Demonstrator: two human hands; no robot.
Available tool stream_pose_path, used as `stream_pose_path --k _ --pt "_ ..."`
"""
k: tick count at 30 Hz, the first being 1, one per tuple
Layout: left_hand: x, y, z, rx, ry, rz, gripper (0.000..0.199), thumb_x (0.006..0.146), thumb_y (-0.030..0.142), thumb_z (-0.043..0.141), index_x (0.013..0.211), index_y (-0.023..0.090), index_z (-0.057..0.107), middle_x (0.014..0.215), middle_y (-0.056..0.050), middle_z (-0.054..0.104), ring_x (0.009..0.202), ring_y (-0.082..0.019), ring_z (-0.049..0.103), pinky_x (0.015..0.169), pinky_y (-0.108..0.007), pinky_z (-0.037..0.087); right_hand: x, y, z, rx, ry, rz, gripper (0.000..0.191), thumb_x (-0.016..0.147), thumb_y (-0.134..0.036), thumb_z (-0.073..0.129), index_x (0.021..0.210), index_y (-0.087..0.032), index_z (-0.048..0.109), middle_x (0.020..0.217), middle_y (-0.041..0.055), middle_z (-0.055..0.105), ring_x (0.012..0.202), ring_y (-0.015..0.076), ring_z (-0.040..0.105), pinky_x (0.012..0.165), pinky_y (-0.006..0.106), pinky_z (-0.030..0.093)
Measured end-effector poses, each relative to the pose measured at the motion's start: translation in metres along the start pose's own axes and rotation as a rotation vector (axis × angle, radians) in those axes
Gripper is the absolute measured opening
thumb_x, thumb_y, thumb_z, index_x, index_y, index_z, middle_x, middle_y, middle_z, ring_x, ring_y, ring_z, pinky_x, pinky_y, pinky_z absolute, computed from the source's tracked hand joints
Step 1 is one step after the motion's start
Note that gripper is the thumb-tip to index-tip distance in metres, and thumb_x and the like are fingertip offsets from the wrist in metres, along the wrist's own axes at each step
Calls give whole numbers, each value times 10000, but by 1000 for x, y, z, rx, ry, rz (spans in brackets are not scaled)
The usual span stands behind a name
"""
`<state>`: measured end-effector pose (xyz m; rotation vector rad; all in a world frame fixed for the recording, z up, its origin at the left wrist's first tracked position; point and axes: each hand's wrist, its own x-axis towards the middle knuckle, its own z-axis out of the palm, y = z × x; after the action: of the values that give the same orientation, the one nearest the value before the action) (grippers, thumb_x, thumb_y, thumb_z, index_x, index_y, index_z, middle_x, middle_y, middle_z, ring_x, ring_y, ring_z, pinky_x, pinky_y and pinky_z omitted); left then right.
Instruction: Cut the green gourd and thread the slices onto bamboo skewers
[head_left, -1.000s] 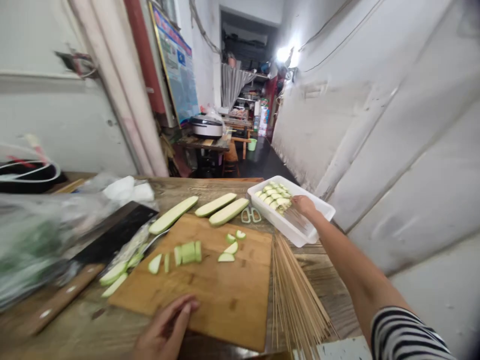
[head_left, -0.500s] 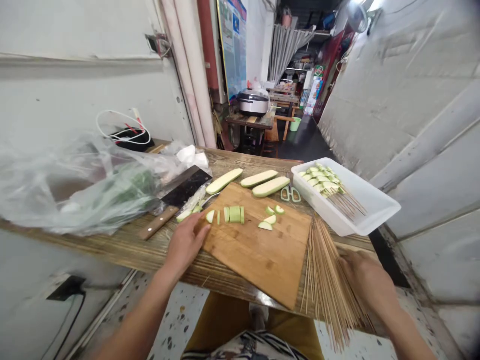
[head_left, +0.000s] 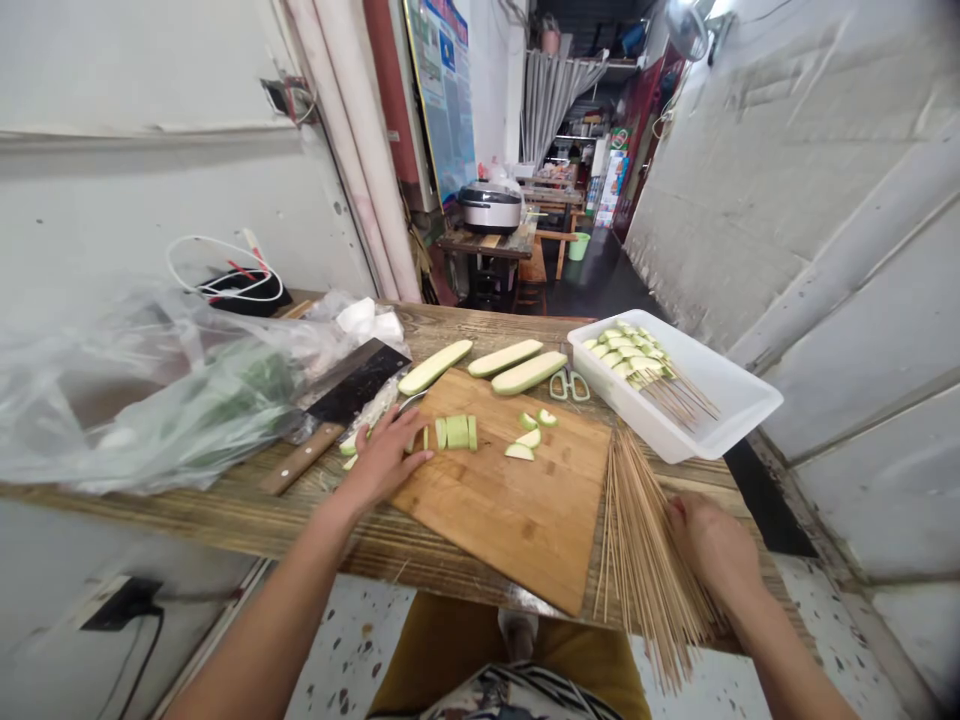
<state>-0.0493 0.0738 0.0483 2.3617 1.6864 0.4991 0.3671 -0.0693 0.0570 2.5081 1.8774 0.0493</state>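
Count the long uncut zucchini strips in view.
3. The first strip lies nearest the cleaver, the second in the middle, and the third nearest the scissors, all along the far edge of the cutting board. The left hand partly hides another piece, possibly a fourth.

Site is a makeshift food-preparation kitchen in a narrow passage. Tabletop (head_left: 225,510) carries a cutting board (head_left: 502,500), cleaver (head_left: 349,385) and bamboo skewers (head_left: 645,540). A rice cooker (head_left: 490,207) stands on a second table; stocked shelves (head_left: 577,130) lie beyond. Walls (head_left: 750,200) are bare, scuffed.
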Motion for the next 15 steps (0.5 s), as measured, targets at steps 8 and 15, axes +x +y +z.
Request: stream_pose_path --k 8,15 --pt "-20 27 -29 -897 218 -177 529 729 376 616 1213 191 508 1261 -117 549 1177 -275 477 1015 -482 303 -36 -10 -32 246 260 25 143 861 -266 420 826 -187 534 793 101 650 646 252 636 534 318 438" --pt "-60 95 -26 -1817 -20 -637 294 764 47 560 1041 119 625 1016 -94 653 783 -92 632 616 -127 514 -92 -124 -40 1100 132 -332 264 906 -264 437 1095 -192 606 829 57 708 635 173 662 543 242 522"
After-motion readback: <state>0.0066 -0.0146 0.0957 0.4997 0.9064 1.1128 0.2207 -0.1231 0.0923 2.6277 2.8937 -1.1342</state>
